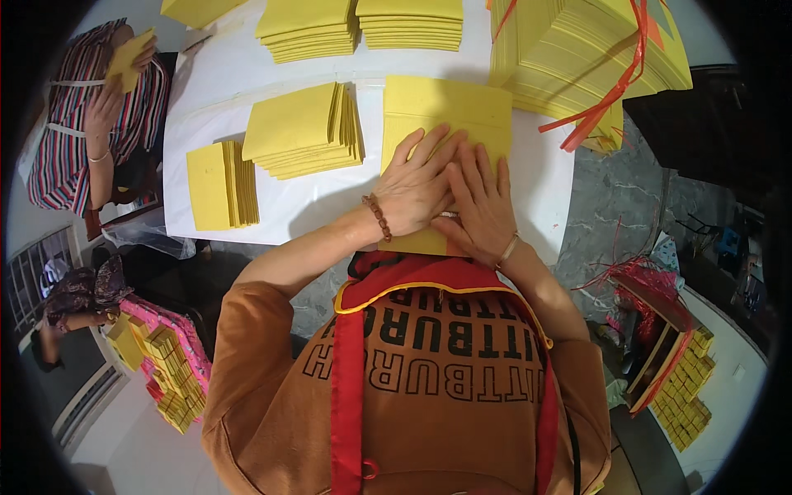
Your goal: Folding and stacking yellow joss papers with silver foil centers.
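Observation:
A yellow card sheet [445, 95] with a crease across its upper part lies on the white-covered table in front of me. Both hands press on it. My left hand [419, 186] lies flat with its fingers stretched out, pointing away and to the right. Against it, my right hand [485, 202] rests flat too, fingers extended. Between the palms a small white bit shows, too little of it to name. Left of the sheet sit a stack of folded yellow cards [293, 132] and a smaller bundle [208, 186] standing on edge.
Two more folded stacks [410, 25] lie at the far side of the white table [544, 190]. A tall pile of yellow sheets [561, 49] with red plastic strapping [631, 78] stands far right. Another person [82, 124] holds a yellow card at left. Yellow bundles [173, 371] are piled lower left.

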`<state>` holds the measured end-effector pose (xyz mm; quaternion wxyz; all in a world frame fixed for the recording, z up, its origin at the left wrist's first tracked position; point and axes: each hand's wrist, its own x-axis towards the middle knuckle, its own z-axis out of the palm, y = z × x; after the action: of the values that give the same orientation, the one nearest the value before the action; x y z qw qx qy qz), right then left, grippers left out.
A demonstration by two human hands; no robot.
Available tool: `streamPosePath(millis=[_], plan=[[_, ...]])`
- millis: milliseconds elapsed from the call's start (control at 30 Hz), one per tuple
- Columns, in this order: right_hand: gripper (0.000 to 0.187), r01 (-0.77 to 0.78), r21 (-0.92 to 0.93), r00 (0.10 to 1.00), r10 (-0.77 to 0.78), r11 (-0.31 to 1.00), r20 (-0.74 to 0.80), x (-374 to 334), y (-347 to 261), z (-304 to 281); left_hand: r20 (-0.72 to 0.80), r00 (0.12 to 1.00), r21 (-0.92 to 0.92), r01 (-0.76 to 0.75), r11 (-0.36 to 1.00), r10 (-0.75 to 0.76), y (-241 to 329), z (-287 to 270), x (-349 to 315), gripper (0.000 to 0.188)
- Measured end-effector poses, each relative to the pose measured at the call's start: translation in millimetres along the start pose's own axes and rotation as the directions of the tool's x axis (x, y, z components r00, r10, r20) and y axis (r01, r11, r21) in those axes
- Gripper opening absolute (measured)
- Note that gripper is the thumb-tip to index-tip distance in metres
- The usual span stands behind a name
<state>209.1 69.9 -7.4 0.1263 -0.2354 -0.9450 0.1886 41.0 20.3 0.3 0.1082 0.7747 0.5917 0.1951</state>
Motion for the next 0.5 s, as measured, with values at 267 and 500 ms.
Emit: streamPosePath(millis=[267, 500], plan=[[0.058, 0.012, -0.169, 0.999, -0.003, 0.986, 0.052, 3, -5, -1, -0.134, 0.939, -0.896, 0.021, 0.444, -0.315, -21, 5, -10, 0.042], [0.055, -0.023, -0.178, 0.998, 0.032, 0.984, 0.05, 2, -2, 6, -0.043, 0.998, -0.299, 0.04, 0.953, -0.055, -5, -28, -30, 0.026]])
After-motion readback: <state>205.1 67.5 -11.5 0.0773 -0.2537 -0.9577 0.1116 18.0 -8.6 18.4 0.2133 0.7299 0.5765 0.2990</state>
